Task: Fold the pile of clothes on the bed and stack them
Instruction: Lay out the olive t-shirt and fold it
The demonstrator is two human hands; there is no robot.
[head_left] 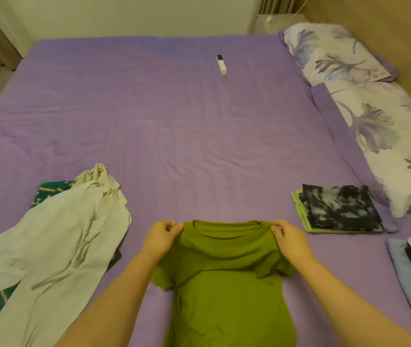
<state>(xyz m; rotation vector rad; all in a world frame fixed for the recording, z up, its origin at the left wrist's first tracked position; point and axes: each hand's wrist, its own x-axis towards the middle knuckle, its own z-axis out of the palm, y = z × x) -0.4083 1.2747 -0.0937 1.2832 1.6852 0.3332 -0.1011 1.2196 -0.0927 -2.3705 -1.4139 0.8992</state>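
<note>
An olive-green T-shirt (227, 284) hangs in front of me over the purple bed (174, 126), collar at the top. My left hand (160, 237) pinches its left shoulder and my right hand (290, 240) pinches its right shoulder, both beside the collar. To the left lies an unfolded pile: a pale grey garment (56, 241) over a teal patterned one (49, 192). To the right sits a folded stack with a black-and-white tie-dye piece (342, 209) on top of a light green one (299, 209).
Another folded stack, with a blue piece (409, 279) showing, sits at the right edge. Floral pillows (374, 116) line the right side against a wooden headboard. A white remote (221, 64) lies far back on the bed. A curtain hangs at the far left.
</note>
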